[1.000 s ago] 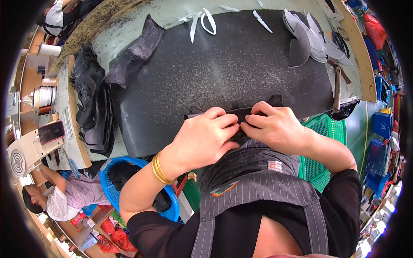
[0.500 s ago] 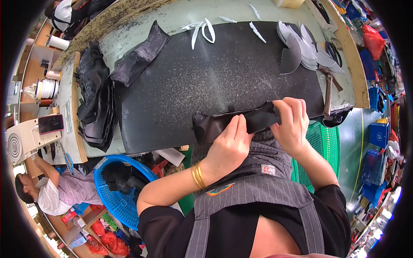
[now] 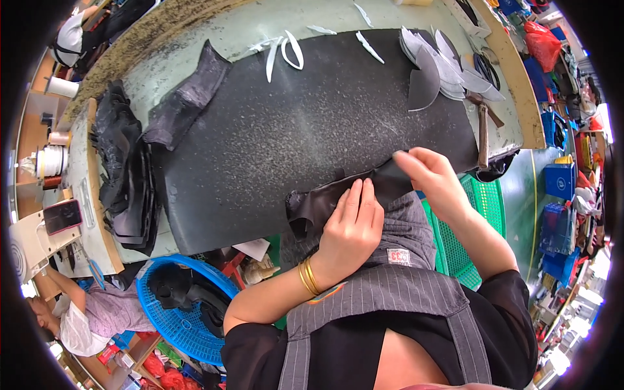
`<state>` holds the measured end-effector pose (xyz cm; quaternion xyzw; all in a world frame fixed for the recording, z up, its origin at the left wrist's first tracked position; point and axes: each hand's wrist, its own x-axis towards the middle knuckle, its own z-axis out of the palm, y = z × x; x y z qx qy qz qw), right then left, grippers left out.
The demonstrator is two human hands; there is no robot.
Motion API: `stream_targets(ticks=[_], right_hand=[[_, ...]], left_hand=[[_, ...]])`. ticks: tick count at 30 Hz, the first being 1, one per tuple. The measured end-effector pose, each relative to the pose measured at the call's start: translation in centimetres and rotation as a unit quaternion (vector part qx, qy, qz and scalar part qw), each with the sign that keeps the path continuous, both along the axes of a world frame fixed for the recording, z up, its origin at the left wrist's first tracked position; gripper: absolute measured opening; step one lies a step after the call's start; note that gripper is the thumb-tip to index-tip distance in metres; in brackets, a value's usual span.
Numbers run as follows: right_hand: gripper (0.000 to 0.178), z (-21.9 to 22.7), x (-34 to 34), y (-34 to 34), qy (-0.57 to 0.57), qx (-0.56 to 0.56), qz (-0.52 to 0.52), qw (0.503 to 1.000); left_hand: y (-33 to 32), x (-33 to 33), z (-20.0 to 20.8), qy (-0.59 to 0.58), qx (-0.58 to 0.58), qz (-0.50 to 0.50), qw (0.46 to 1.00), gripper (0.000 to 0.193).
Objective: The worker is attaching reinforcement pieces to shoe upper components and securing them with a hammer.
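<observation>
A long, folded black leather piece point(image 3: 318, 203) lies along the near edge of the work mat, its left end hanging over the edge. My left hand point(image 3: 354, 227) rests on the middle of it with stretched fingers pressing down; the thumb is hidden. At the piece's right end, my right hand point(image 3: 434, 181) has thumb and bent fingers closed on the upper edge. Beyond both hands spreads the black mat point(image 3: 260, 130), dusted with pale specks.
Stacked black pieces point(image 3: 120, 188) and a single dark piece point(image 3: 188, 97) lie left. White strips point(image 3: 294, 51), grey-white curved pieces point(image 3: 432, 71) and a hammer point(image 3: 483, 133) lie farther off. A blue basket point(image 3: 153, 305) and a green basket point(image 3: 484, 201) stand below the bench; another person sits left.
My left fingers now lie flatter on the leather piece. My right hand has shifted along its upper edge, its fingers curled lower. The whole view has moved slightly.
</observation>
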<state>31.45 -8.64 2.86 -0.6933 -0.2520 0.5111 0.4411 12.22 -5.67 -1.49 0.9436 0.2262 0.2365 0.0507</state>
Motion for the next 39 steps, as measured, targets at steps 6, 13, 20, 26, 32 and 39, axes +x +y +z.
stream_targets(ticks=[6,13,20,26,32,39], right_hand=[[0.009,-1.3,0.0,0.4,0.075,0.069,0.065,0.993],[0.019,-0.8,0.3,2.6,-0.302,-0.032,0.221,0.927],[0.022,-2.9,-0.2,1.9,-0.236,0.077,0.141,0.958],[0.012,-4.3,-0.7,0.9,-0.44,0.243,0.158,0.85],[0.017,-4.3,-0.8,0.1,-0.532,0.234,0.174,0.795],[0.019,-5.0,-0.5,-1.2,-0.519,0.209,0.101,0.823]], left_hand=[[0.0,0.0,-0.7,0.011,0.042,0.011,0.999,0.013],[-0.4,0.2,-1.1,0.019,0.051,0.017,0.998,0.013],[-0.3,0.5,-0.9,0.031,0.044,0.017,0.998,0.013],[-0.1,0.6,-0.5,0.061,0.048,0.009,0.997,0.015],[0.1,0.9,0.4,0.108,0.074,0.028,0.991,0.04],[0.7,1.8,2.2,0.182,0.076,-0.01,0.98,0.049]])
